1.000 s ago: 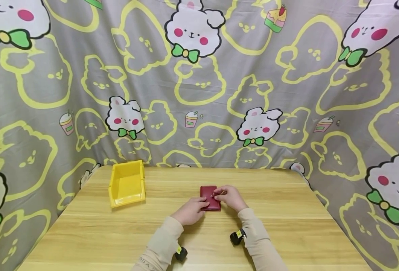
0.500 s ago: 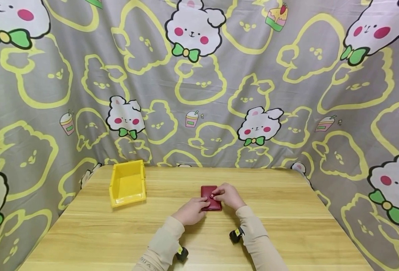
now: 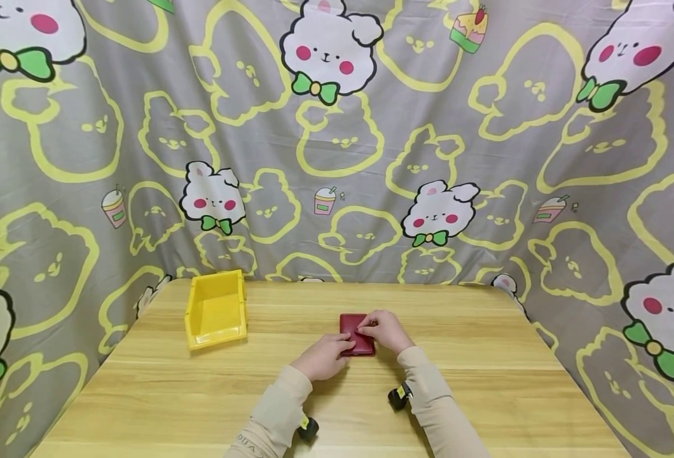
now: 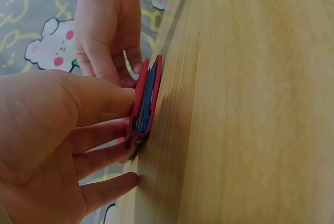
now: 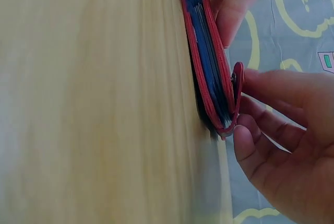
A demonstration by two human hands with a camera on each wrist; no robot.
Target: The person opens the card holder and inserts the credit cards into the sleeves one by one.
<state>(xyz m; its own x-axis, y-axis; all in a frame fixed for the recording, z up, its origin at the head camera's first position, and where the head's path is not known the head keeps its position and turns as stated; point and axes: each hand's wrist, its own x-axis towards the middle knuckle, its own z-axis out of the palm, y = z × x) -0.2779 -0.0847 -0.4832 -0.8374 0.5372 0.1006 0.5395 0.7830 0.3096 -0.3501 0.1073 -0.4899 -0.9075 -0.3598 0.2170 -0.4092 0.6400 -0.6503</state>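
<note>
A dark red card holder (image 3: 351,323) lies flat on the wooden table, its edge showing several card sleeves and a blue lining in both wrist views. My left hand (image 3: 321,357) steadies its left side; in the left wrist view a digit presses the cover and other fingers lie along the spine side. At the right side, my right hand (image 3: 387,331) holds the snap strap (image 5: 238,85), with fingertips against the strap's outer face and at its base. The strap is folded over the cover, and a thin gap shows beneath it in the right wrist view. The snap itself is mostly hidden.
A yellow open-front bin (image 3: 217,312) stands at the table's back left. The wooden table (image 3: 463,318) reaches back to a grey cartoon-print curtain (image 3: 337,152), which hangs behind and along both sides. Black wrist cameras (image 3: 308,429) sit on both sleeves.
My right fingertips have shifted slightly and now cover the snap that showed on the strap earlier. The left hand and the card holder stay almost in place.
</note>
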